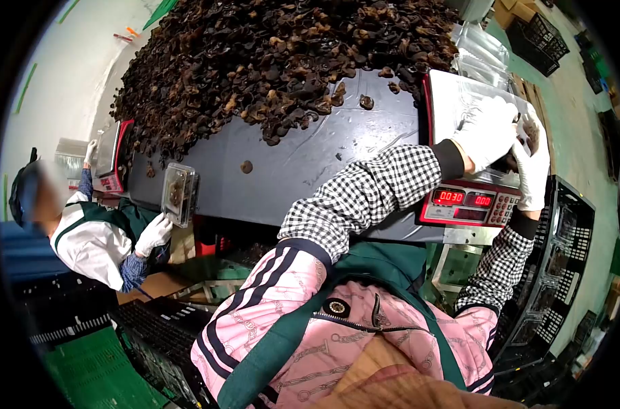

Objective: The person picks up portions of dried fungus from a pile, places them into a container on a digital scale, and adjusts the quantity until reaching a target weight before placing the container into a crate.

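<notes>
Both my white-gloved hands are close together over the right side of a red digital scale [466,204], whose display shows 0.030. My left hand [486,133] reaches across from the left with its fingers curled in; what they hold is mostly hidden. My right hand [532,160] is bent around the scale's right edge, with its fingers closed on dark wood ear mushroom [526,141] pieces between the hands. More dark pieces show under my palms. Whether a container sits beneath them, I cannot tell. A large heap of wood ear mushrooms [289,61] covers the far table.
Left, a co-worker [95,238] in white gloves holds a clear lidded box [179,194] near a second scale [111,157]. Clear plastic trays [484,51] are stacked behind my scale. A black crate [555,266] stands at my right. The grey table [282,177] has a few loose pieces.
</notes>
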The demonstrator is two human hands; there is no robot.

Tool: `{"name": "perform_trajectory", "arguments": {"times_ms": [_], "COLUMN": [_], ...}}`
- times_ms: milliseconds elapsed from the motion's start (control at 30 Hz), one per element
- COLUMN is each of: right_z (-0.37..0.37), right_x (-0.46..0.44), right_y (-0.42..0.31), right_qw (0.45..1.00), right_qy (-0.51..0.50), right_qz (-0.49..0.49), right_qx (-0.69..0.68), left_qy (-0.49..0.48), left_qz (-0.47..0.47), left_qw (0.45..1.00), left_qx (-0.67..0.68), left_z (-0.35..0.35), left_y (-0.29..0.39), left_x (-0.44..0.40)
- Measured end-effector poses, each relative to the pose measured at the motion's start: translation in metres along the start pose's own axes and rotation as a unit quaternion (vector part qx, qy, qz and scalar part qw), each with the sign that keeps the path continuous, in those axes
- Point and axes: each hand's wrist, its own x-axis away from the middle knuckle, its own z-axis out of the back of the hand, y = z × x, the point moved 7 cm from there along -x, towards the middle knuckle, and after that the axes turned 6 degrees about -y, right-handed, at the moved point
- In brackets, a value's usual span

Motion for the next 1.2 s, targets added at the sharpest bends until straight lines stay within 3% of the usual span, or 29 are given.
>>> {"name": "perform_trajectory", "arguments": {"times_ms": [67, 167, 233, 300, 367, 433, 500, 533, 633, 700, 767, 833, 900, 967, 1067, 1167, 1200], "right_z": [-0.003, 0.002, 0.006, 0.010, 0.001, -0.031, -0.089, -0.123, -0.218, -0.258, -0.279, -0.284, -0.287, -0.286, -0.280, -0.279, -0.281], "right_x": [0.003, 0.005, 0.011, 0.026, 0.051, 0.071, 0.088, 0.095, 0.121, 0.133, 0.135, 0.130, 0.128, 0.126, 0.130, 0.138, 0.141], "right_y": [-0.007, -0.003, -0.017, -0.053, -0.083, -0.093, -0.109, -0.105, -0.075, -0.052, -0.033, -0.022, -0.018, -0.026, -0.030, -0.027, -0.025], "right_qw": [0.999, 0.997, 0.993, 0.969, 0.955, 0.972, 0.975, 0.955, 0.807, 0.678, 0.618, 0.648, 0.667, 0.687, 0.709, 0.707, 0.707], "right_qy": [-0.003, 0.033, 0.114, 0.224, 0.284, 0.184, 0.065, 0.000, -0.133, -0.138, -0.095, -0.096, -0.113, -0.138, -0.151, -0.137, -0.148], "right_qz": [0.001, -0.037, -0.021, 0.064, 0.081, 0.062, 0.052, -0.030, -0.212, -0.348, -0.376, -0.345, -0.340, -0.334, -0.335, -0.364, -0.362], "right_qx": [-0.054, -0.056, 0.008, 0.081, 0.017, -0.132, -0.206, -0.296, -0.535, -0.633, -0.684, -0.672, -0.654, -0.631, -0.602, -0.591, -0.589], "left_qy": [-0.082, -0.114, 0.019, 0.056, 0.048, 0.052, 0.028, -0.014, 0.052, 0.016, -0.065, -0.018, -0.008, 0.134, 0.049, -0.053, -0.036], "left_qz": [0.017, -0.050, -0.137, -0.046, 0.075, 0.102, 0.081, 0.100, 0.053, 0.087, 0.070, -0.004, 0.155, 0.119, 0.120, 0.122, 0.106], "left_qw": [0.996, 0.985, 0.989, 0.997, 0.980, 0.934, 0.919, 0.923, 0.965, 0.991, 0.995, 0.992, 0.937, 0.858, 0.871, 0.894, 0.914], "left_qx": [-0.028, -0.118, -0.051, -0.001, -0.180, -0.338, -0.384, -0.370, -0.251, -0.097, 0.017, -0.121, -0.311, -0.482, -0.474, -0.428, -0.391], "left_z": [-0.011, 0.012, 0.043, 0.078, 0.097, 0.098, 0.095, 0.090, 0.109, 0.116, 0.118, 0.148, 0.182, 0.208, 0.190, 0.163, 0.158], "left_y": [0.000, 0.021, 0.027, -0.015, -0.071, -0.134, -0.176, -0.196, -0.170, -0.139, -0.108, -0.100, -0.145, -0.179, -0.196, -0.165, -0.154], "left_x": [0.000, 0.018, 0.036, 0.051, 0.068, 0.099, 0.124, 0.137, 0.156, 0.166, 0.175, 0.164, 0.148, 0.159, 0.178, 0.196, 0.206]}}
